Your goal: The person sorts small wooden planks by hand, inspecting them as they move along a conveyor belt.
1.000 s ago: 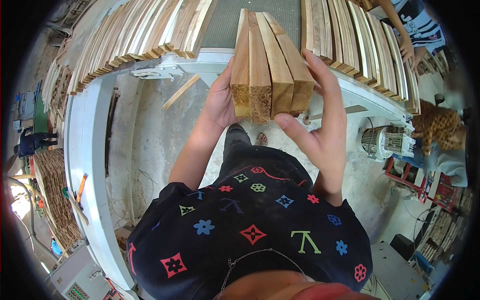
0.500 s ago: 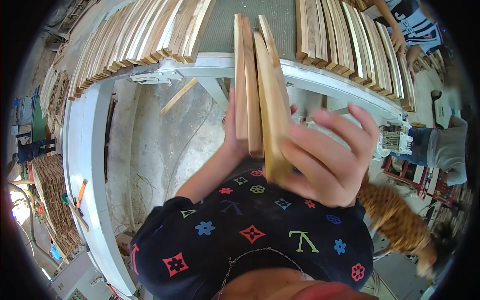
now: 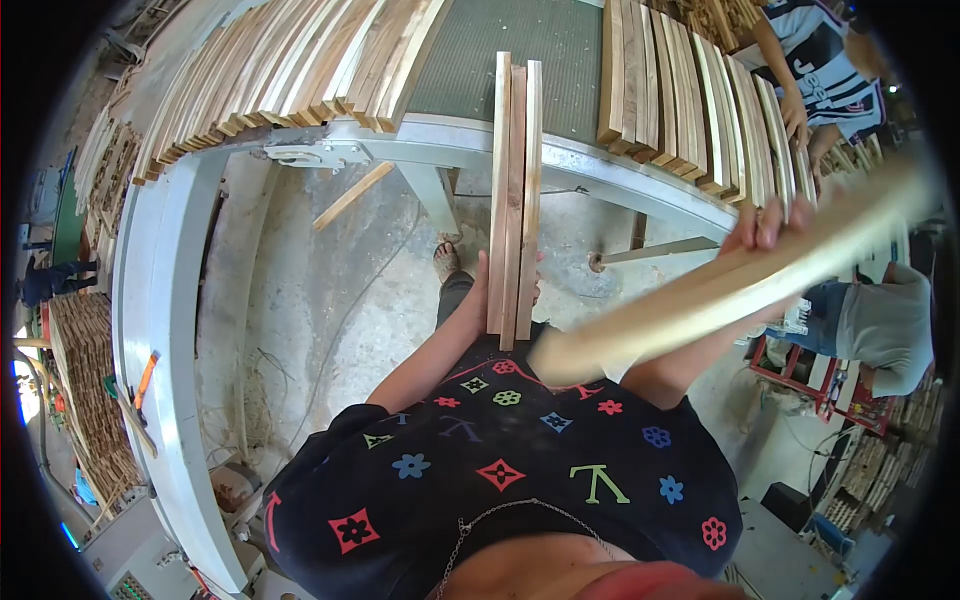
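Note:
Three narrow wooden slats [image 3: 516,210] stand on end side by side in front of my chest. My left hand [image 3: 482,285] is closed round their lower part, with fingertips showing on the far side. Off to the right, my right hand [image 3: 765,228] grips a single wooden slat [image 3: 700,285], which slants up to the right and is smeared by motion. That slat is apart from the three in my left hand. Part of my right hand is hidden behind it.
Ahead, a light metal-framed table [image 3: 440,132] with a green ribbed surface [image 3: 500,35] carries a left row of slats [image 3: 290,65] and a right row [image 3: 690,100]. A person [image 3: 815,70] touches the right row's end. A loose stick [image 3: 352,195] lies below.
My right hand has swung right and away from the bundle, taking one slat with it. The slats in my left hand now sit closer together and more upright.

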Demonstrator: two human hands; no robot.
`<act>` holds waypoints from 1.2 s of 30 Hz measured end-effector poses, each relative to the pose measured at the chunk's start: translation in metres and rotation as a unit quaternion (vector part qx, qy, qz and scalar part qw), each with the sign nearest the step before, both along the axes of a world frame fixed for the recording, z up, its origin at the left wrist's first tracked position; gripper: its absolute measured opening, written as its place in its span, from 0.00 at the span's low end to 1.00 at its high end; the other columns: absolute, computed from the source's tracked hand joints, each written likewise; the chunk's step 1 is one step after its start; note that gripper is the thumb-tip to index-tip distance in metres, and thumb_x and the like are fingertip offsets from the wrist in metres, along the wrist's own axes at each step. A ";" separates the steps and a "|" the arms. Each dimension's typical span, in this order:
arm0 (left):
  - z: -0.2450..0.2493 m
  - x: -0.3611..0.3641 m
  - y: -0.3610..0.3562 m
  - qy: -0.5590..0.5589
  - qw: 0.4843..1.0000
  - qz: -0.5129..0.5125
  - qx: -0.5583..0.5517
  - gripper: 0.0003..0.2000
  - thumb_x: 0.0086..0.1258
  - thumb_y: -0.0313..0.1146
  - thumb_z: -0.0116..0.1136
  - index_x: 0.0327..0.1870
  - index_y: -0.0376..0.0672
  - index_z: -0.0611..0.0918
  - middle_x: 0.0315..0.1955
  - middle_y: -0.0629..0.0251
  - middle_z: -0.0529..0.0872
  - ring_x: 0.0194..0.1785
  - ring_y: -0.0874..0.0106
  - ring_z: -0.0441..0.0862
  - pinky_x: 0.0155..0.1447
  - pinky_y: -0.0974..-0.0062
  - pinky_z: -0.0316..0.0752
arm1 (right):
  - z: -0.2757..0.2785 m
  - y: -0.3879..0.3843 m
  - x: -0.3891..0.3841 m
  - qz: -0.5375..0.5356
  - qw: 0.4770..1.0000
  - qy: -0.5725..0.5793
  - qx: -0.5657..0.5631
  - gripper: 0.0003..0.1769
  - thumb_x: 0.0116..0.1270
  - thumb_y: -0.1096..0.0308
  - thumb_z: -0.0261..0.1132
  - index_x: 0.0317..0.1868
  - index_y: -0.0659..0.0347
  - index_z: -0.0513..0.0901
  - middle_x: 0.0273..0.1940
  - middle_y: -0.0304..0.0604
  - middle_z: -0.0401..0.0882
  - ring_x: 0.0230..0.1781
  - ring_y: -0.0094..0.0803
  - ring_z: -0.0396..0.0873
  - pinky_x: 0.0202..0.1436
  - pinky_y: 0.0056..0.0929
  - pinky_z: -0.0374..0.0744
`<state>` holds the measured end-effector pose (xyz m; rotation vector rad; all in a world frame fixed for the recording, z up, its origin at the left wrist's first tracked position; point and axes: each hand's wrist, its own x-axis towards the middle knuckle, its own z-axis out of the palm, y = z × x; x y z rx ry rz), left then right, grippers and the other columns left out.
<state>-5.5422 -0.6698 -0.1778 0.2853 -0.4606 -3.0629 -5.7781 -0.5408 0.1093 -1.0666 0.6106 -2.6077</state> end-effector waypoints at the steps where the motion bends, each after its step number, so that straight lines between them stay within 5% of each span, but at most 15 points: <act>1: 0.000 0.002 0.003 0.007 1.000 0.002 -0.010 0.60 0.50 0.85 0.46 0.76 0.41 0.63 0.49 0.62 0.80 0.54 0.65 0.82 0.55 0.67 0.80 | -0.013 -0.008 -0.021 0.125 0.991 -0.035 -0.014 0.38 0.72 0.62 0.65 0.75 0.60 0.57 0.42 0.43 0.73 0.29 0.28 0.74 0.30 0.26 0.75; 2: 0.004 0.003 0.007 -0.011 1.000 0.003 -0.002 0.59 0.52 0.84 0.46 0.76 0.41 0.62 0.51 0.61 0.81 0.56 0.64 0.81 0.58 0.65 0.79 | -0.035 -0.017 -0.038 0.129 0.983 -0.125 0.047 0.38 0.72 0.59 0.65 0.75 0.61 0.58 0.37 0.41 0.77 0.22 0.25 0.70 0.21 0.22 0.72; 4: 0.022 0.006 0.010 -0.047 0.999 0.004 0.013 0.57 0.56 0.83 0.45 0.77 0.42 0.62 0.54 0.58 0.81 0.61 0.61 0.80 0.62 0.63 0.77 | -0.082 -0.044 -0.043 0.234 0.953 -0.184 0.055 0.34 0.75 0.60 0.62 0.74 0.61 0.59 0.35 0.44 0.79 0.21 0.27 0.73 0.22 0.21 0.77; 6: 0.058 0.006 0.007 -0.053 0.997 -0.016 0.059 0.52 0.62 0.79 0.43 0.77 0.41 0.62 0.60 0.56 0.80 0.65 0.59 0.77 0.67 0.59 0.74 | -0.134 -0.062 -0.025 0.238 0.933 -0.257 0.078 0.23 0.79 0.54 0.57 0.61 0.65 0.70 0.34 0.44 0.77 0.23 0.27 0.73 0.22 0.20 0.76; 7: 0.066 0.005 0.006 -0.056 0.995 -0.024 0.082 0.50 0.65 0.77 0.43 0.77 0.41 0.62 0.63 0.55 0.79 0.67 0.57 0.76 0.69 0.57 0.72 | -0.151 -0.064 -0.010 0.099 0.925 -0.262 0.259 0.24 0.82 0.49 0.50 0.56 0.64 0.74 0.33 0.42 0.77 0.25 0.26 0.74 0.25 0.22 0.77; 8: 0.064 0.006 0.006 -0.095 0.994 -0.006 0.057 0.49 0.67 0.75 0.43 0.77 0.41 0.63 0.64 0.54 0.77 0.67 0.57 0.76 0.70 0.55 0.71 | -0.152 -0.065 0.018 -0.060 0.862 -0.163 0.476 0.28 0.83 0.46 0.45 0.59 0.64 0.76 0.36 0.42 0.80 0.29 0.25 0.78 0.30 0.22 0.78; 9: 0.062 0.009 0.006 -0.138 0.990 0.009 0.032 0.47 0.69 0.74 0.42 0.76 0.41 0.63 0.66 0.54 0.76 0.67 0.56 0.76 0.70 0.54 0.70 | -0.148 -0.067 0.046 -0.027 0.868 -0.209 0.450 0.30 0.83 0.47 0.45 0.65 0.65 0.75 0.47 0.46 0.82 0.41 0.28 0.81 0.44 0.30 0.81; 10: 0.060 0.012 0.005 -0.180 0.983 0.024 0.008 0.45 0.71 0.72 0.42 0.76 0.41 0.64 0.68 0.53 0.74 0.67 0.56 0.75 0.71 0.53 0.69 | -0.157 -0.060 0.060 0.005 0.845 -0.156 0.512 0.32 0.83 0.48 0.45 0.71 0.67 0.69 0.59 0.50 0.78 0.57 0.32 0.77 0.62 0.34 0.75; 11: 0.059 0.013 0.007 -0.181 0.983 0.026 0.018 0.43 0.72 0.71 0.42 0.75 0.41 0.66 0.67 0.52 0.75 0.68 0.55 0.75 0.71 0.53 0.70 | -0.162 -0.051 0.074 0.030 0.801 -0.098 0.590 0.39 0.81 0.40 0.45 0.78 0.62 0.60 0.72 0.51 0.67 0.72 0.42 0.66 0.77 0.38 0.59; 12: 0.060 0.012 0.008 -0.189 0.981 0.034 0.002 0.43 0.71 0.71 0.42 0.75 0.41 0.66 0.67 0.51 0.75 0.68 0.55 0.75 0.71 0.53 0.70 | -0.182 -0.050 0.087 -0.023 0.801 0.058 0.596 0.30 0.83 0.54 0.48 0.74 0.67 0.66 0.67 0.51 0.73 0.69 0.36 0.69 0.73 0.33 0.64; 14: 0.069 0.011 0.009 -0.203 0.978 0.045 -0.027 0.44 0.71 0.72 0.41 0.75 0.42 0.66 0.67 0.50 0.75 0.67 0.55 0.76 0.70 0.53 0.71 | -0.153 -0.054 0.104 -0.006 0.803 0.043 0.594 0.29 0.82 0.58 0.50 0.75 0.67 0.64 0.69 0.51 0.71 0.70 0.34 0.67 0.73 0.32 0.63; 18: 0.067 0.007 0.000 0.011 0.995 -0.037 0.097 0.44 0.72 0.71 0.39 0.77 0.42 0.62 0.72 0.47 0.68 0.72 0.50 0.70 0.72 0.49 0.68 | -0.162 -0.067 0.078 0.096 0.825 -0.041 0.555 0.30 0.80 0.61 0.53 0.75 0.68 0.63 0.70 0.50 0.70 0.70 0.32 0.67 0.73 0.30 0.63; 27: 0.046 0.009 -0.009 -0.032 0.992 -0.045 0.110 0.43 0.74 0.69 0.39 0.78 0.42 0.61 0.72 0.49 0.69 0.73 0.51 0.69 0.73 0.51 0.67 | -0.156 -0.082 0.082 0.118 0.832 -0.072 0.537 0.38 0.74 0.69 0.63 0.79 0.65 0.56 0.69 0.48 0.71 0.65 0.31 0.73 0.66 0.29 0.73; 30: 0.035 0.017 -0.003 -0.148 0.988 0.006 0.050 0.40 0.75 0.66 0.41 0.77 0.43 0.63 0.70 0.53 0.72 0.71 0.56 0.72 0.73 0.54 0.67 | -0.174 -0.079 0.079 0.125 0.866 -0.115 0.471 0.42 0.71 0.73 0.66 0.80 0.63 0.54 0.69 0.46 0.71 0.63 0.29 0.75 0.62 0.28 0.76; 36: 0.030 0.021 -0.015 -0.100 0.994 -0.020 0.047 0.39 0.75 0.64 0.45 0.77 0.41 0.62 0.70 0.54 0.71 0.72 0.59 0.71 0.73 0.57 0.65 | -0.181 -0.088 0.081 0.106 0.860 -0.090 0.490 0.44 0.70 0.71 0.67 0.81 0.61 0.53 0.68 0.46 0.73 0.62 0.29 0.75 0.63 0.28 0.75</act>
